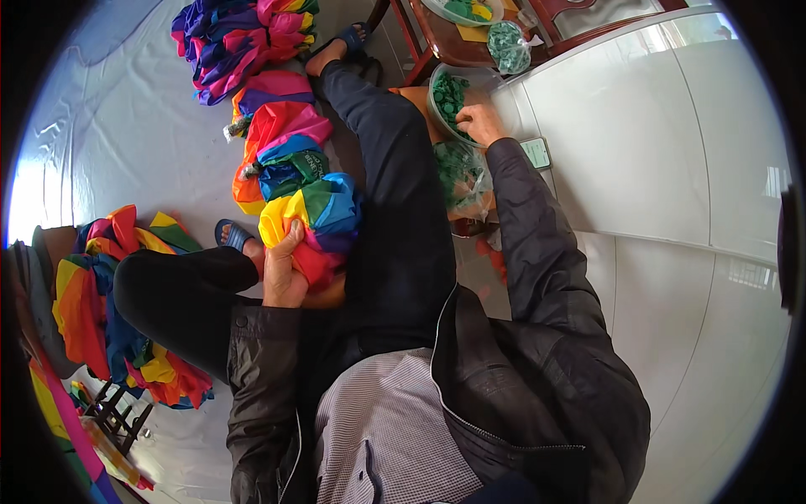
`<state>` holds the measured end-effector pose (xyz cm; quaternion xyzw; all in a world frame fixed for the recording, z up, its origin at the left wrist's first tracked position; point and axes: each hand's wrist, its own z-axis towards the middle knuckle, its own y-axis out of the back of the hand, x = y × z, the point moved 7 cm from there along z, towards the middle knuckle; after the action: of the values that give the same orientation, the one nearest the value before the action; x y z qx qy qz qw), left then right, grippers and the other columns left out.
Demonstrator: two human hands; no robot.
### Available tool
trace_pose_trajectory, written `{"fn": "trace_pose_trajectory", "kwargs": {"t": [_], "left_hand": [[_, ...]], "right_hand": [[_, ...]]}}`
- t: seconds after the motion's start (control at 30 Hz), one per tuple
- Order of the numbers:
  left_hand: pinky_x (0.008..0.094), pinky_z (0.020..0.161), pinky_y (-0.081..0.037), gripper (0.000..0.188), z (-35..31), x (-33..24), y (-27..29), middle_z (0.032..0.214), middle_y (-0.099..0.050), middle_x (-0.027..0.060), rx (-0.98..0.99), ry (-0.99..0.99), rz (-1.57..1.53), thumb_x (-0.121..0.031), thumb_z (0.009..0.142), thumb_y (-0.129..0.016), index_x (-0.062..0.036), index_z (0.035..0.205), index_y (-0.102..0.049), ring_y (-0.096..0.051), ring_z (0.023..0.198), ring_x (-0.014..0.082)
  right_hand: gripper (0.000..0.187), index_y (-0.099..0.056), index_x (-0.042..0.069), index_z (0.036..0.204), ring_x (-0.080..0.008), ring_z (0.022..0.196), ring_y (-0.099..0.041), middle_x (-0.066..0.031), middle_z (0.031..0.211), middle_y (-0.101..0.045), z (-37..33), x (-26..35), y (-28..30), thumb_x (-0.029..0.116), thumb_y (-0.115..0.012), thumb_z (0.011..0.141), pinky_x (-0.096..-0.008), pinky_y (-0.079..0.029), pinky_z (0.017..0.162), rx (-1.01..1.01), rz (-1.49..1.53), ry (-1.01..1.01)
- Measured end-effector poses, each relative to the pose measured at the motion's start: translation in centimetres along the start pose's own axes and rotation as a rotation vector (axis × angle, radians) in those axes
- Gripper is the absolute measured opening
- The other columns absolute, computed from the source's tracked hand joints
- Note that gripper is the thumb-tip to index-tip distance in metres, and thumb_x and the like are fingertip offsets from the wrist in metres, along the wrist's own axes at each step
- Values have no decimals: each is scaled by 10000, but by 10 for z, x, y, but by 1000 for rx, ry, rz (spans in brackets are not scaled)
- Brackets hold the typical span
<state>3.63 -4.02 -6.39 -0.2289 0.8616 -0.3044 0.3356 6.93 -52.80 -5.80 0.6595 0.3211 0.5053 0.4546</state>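
White tiles point(621, 134) shine along the right side of the room, while a pale, glossy sheet point(117, 126) spreads across the left; between them sits a person in a dark jacket point(554, 353), dark trousers point(395, 176) and blue sandals point(348, 39). Bunched, rainbow-coloured fabric point(327, 202) lies against the inner side of the outstretched right leg; the left hand point(285, 273) grips its near end, thumb on top, over yellow and red panels. Across the leg, the right hand point(484, 124) dips into a translucent tub point(485, 80) of small green pieces point(451, 91), its fingers bent down at the edge of the pile; whether they pinch a piece cannot be told. Just below the tub rests a clear bag point(462, 172) with more green inside; a phone-like device point(536, 154) lies beside the right forearm. On a reddish-brown wooden chair point(438, 40) beyond stand a dish point(432, 12) with green and yellow contents and a knotted bag point(508, 49) of green pieces; multicoloured bundles point(243, 50) line the sheet ahead, and a rainbow heap point(80, 311) sprawls beyond the bent left knee.
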Motion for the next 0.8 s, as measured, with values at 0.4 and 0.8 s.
{"fn": "trace_pose_trajectory", "kwargs": {"t": [0.4, 0.8], "left_hand": [[366, 1073, -508, 395, -1, 2, 3, 1260, -676, 63, -49, 31, -12, -26, 965, -699, -56, 1341, -580, -658, 1165, 203], [360, 1070, -510, 407, 2, 3, -1, 1255, -680, 67, -1, 27, -1, -19, 955, -709, -50, 1341, -582, -662, 1163, 204]], "right_hand": [[103, -745, 29, 877, -308, 844, -729, -132, 865, -753, 2, 2, -14, 106, -753, 808, -405, -550, 767, 15, 46, -2], [101, -689, 13, 974, -164, 619, -689, -75, 775, -714, -2, -36, -2, 97, -686, 920, -332, -547, 591, -192, 276, -231]]}}
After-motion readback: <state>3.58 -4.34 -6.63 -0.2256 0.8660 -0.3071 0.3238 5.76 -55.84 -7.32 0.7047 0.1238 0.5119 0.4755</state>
